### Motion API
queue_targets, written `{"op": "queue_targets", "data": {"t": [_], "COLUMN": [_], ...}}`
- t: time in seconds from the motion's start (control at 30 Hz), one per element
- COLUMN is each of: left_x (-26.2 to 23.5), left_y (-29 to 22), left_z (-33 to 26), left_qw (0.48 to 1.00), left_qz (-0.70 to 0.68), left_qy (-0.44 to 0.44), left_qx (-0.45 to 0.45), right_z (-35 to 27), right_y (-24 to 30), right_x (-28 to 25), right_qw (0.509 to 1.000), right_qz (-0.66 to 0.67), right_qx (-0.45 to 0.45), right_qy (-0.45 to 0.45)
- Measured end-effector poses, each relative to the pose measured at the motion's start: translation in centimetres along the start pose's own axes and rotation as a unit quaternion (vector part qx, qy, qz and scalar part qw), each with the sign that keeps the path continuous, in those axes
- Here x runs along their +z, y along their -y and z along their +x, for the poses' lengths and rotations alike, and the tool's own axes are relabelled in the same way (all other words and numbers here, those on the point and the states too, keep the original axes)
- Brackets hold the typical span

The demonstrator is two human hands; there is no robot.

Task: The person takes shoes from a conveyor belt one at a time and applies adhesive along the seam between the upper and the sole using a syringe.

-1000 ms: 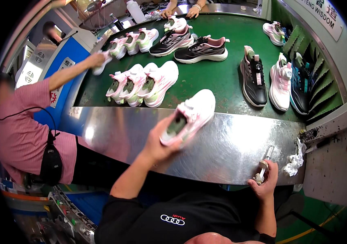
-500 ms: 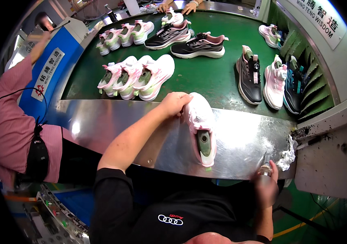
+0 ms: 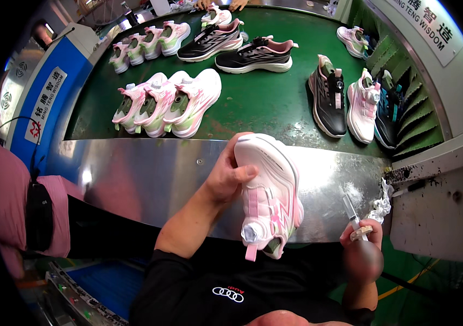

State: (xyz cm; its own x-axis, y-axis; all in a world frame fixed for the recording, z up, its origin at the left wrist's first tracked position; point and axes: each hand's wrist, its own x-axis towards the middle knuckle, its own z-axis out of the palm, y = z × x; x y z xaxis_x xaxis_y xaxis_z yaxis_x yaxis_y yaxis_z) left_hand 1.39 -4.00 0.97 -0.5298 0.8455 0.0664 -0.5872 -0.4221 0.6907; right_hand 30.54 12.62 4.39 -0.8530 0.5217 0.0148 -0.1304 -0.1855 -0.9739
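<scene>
Pink-and-white sneaker (image 3: 269,195) is being held tilted above the steel surface (image 3: 150,179), toe pointing toward twelve o'clock and heel toward the person's chest, its round dial closure facing up. The left hand (image 3: 228,176) is gripping it at the toe end from nine o'clock, fingers (image 3: 242,173) clamped over the white upper. The right hand (image 3: 361,252) is waiting at four o'clock from the shoe, fingers closed around a slim pen-like tool (image 3: 352,213) whose tip is pointing up and away from the shoe, not touching it. As a judgement, the shoe is being turned over for checking or touch-up; bringing the tool tip onto the upper would call for a steady hold and a small, careful reach to the left. A crumpled white rag (image 3: 382,204) is lying at three o'clock on the surface edge. On the green belt (image 3: 258,103), pairs of pink, white and black shoes are sitting from ten to two o'clock. A blue cabinet (image 3: 41,108) at nine o'clock is carrying a white slanted label with red and dark characters; at one o'clock a long white sign (image 3: 424,27) with dark lettering is running along the wall.
</scene>
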Motion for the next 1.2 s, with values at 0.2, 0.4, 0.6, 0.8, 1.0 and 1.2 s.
{"op": "queue_targets", "data": {"t": [0.2, 0.4, 0.6, 0.8, 1.0, 1.2], "left_x": [-0.6, -0.7, -0.1, 0.2, 0.4, 0.3], "left_y": [-0.2, -0.2, -0.3, -0.9, -1.0, -0.9], "left_z": [-1.1, -1.2, -1.3, -1.6, -1.9, -1.8], "left_qw": [0.998, 0.989, 0.982, 0.979, 0.980, 0.987], "left_qz": [0.038, 0.091, 0.095, 0.090, 0.089, 0.105], "left_qy": [0.037, 0.098, 0.136, 0.170, 0.164, 0.099], "left_qx": [0.015, 0.062, 0.095, 0.068, 0.070, 0.073], "right_z": [4.0, 6.3, 6.8, 7.0, 7.3, 7.4], "right_y": [2.4, 3.7, 4.2, 4.0, 4.3, 4.4], "right_x": [4.2, 7.2, 8.9, 9.1, 9.2, 8.8], "right_qw": [0.980, 0.938, 0.934, 0.930, 0.946, 0.948], "right_qz": [0.134, 0.250, 0.258, 0.256, 0.212, 0.206], "right_qx": [-0.061, -0.048, -0.022, -0.013, 0.013, 0.004], "right_qy": [0.130, 0.236, 0.245, 0.263, 0.244, 0.242]}}
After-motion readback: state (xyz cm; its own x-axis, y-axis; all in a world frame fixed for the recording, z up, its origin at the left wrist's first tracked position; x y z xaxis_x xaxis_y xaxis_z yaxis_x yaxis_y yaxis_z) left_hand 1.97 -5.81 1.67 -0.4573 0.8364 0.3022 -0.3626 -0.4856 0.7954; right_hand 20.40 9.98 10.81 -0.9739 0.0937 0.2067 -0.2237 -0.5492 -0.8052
